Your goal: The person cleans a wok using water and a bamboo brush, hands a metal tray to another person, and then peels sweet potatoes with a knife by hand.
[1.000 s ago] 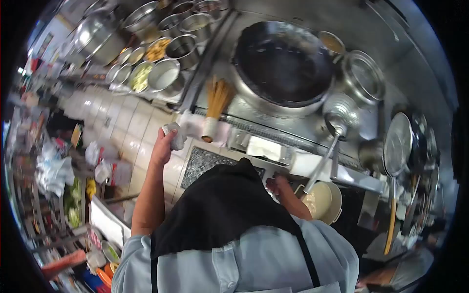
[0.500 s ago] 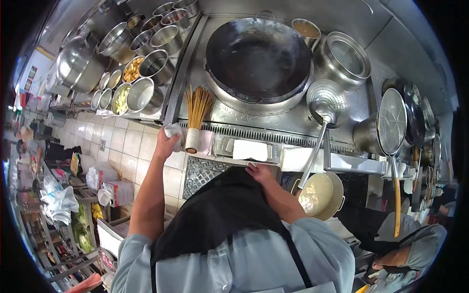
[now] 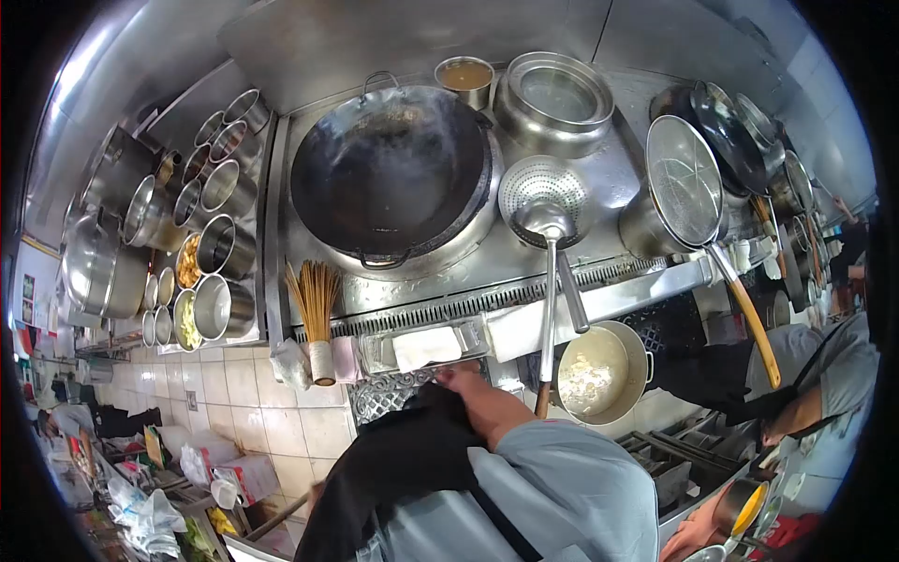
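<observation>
My right hand (image 3: 457, 377) is close to the front edge of the range, against my black apron (image 3: 403, 468), below a shallow metal tray (image 3: 379, 354) with a folded white cloth (image 3: 426, 348) on it. Its fingers are partly hidden. Only a sliver of skin from my left arm or hand (image 3: 314, 494) shows beside the apron. A crumpled whitish cloth (image 3: 291, 364) hangs at the counter corner, next to a bamboo wok brush (image 3: 316, 304). Beyond stands a steaming dark wok (image 3: 389, 178). A ladle (image 3: 549, 281) lies across a perforated strainer (image 3: 524, 183).
Several metal containers (image 3: 225, 306) stand on the left shelf, some holding chopped food. To the right are a pot of pale liquid (image 3: 599, 370), a wire-mesh skimmer (image 3: 684, 183) and a lidded pot (image 3: 552, 103). A co-worker (image 3: 796, 375) stands at the right.
My left hand has left the whitish cloth and dropped down beside my body. My view has turned to the right, so the range appears further left. My right hand stays near the front edge.
</observation>
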### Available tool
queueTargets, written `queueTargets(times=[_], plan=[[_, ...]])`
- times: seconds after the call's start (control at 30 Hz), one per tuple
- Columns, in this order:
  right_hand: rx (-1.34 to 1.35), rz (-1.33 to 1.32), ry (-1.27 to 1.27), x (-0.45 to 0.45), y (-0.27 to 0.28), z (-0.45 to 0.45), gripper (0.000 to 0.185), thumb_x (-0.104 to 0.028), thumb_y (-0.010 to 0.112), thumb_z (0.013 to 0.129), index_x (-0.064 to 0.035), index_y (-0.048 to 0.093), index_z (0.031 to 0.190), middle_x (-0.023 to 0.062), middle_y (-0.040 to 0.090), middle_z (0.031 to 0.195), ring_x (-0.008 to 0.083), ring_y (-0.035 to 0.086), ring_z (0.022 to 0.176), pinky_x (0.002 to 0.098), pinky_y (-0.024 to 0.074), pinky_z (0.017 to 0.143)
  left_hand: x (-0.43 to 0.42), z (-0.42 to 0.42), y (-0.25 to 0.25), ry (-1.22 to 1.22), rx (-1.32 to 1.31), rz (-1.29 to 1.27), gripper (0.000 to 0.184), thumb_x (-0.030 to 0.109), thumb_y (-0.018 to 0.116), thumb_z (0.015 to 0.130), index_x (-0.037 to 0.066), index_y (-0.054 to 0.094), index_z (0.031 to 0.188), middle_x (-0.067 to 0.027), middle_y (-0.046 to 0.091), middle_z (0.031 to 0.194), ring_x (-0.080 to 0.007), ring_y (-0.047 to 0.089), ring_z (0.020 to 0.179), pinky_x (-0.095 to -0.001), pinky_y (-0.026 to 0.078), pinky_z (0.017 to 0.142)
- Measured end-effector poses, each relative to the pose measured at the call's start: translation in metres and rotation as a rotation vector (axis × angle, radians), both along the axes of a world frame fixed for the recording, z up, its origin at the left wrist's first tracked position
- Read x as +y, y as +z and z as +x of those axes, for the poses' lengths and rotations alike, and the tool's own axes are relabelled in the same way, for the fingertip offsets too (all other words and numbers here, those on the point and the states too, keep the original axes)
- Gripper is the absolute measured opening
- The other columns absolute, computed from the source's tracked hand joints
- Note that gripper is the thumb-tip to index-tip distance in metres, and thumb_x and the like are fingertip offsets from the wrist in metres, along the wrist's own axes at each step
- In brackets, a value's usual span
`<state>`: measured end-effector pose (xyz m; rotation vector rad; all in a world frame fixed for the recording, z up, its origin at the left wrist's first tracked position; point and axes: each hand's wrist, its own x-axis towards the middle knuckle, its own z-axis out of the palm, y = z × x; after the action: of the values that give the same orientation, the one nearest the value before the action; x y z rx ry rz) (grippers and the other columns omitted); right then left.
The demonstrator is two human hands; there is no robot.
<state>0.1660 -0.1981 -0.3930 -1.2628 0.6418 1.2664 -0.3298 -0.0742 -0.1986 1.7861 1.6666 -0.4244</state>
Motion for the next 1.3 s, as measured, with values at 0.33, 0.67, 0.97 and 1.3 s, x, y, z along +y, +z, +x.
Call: queueTargets(times=[0.33,0.67,0.97,1.3], plan=[[0.232,0.213,-0.571,-0.070,-0.014,0.105,0.043,-0.044,0.049,0.103,-0.0100,0.070,0.118,0.0158,0.073,0.118,0.0389,0.069,0.108,0.0594,0.0565,0.094,-0.063,-0.038,-0.020,0.194,-0.011,-0.114,0.060,0.043,0.069,0.095,0.002,0.055,0.137,-0.0244,0.066,0.122,-0.0352,0.063,0.116,-0.0438,0.052,0.097],[0.349,-0.031,-0.179,-0.107,0.051,0.090,0.040,-0.031,0.041,0.105,-0.0041,0.065,0.123,0.0220,0.069,0.117,0.0379,0.065,0.113,0.0536,0.0540,0.096,-0.036,0.081,0.037,0.422,-0.496,-0.073,0.056,0.043,0.068,0.095,0.003,0.061,0.134,-0.0251,0.071,0.120,-0.0363,0.069,0.113,-0.0422,0.053,0.099],[-0.269,-0.250,0.840,0.029,0.101,0.082,0.037,-0.030,0.043,0.104,-0.0055,0.063,0.123,0.0201,0.067,0.116,0.0360,0.065,0.109,0.0520,0.0543,0.092,-0.031,0.015,-0.059,0.233,-0.492,-0.135,0.060,0.049,0.066,0.095,0.001,0.065,0.131,-0.0233,0.070,0.126,-0.0358,0.067,0.119,-0.0429,0.052,0.102],[-0.789,-0.037,1.224,0.321,0.202,-0.042,0.034,-0.030,0.045,0.103,-0.0070,0.060,0.123,0.0179,0.065,0.115,0.0339,0.065,0.105,0.0502,0.0546,0.087,0.060,-0.092,0.025,0.507,-0.562,0.079,0.055,0.042,0.071,0.092,-0.001,0.064,0.125,-0.0240,0.072,0.116,-0.0376,0.069,0.111,-0.0446,0.053,0.096]])
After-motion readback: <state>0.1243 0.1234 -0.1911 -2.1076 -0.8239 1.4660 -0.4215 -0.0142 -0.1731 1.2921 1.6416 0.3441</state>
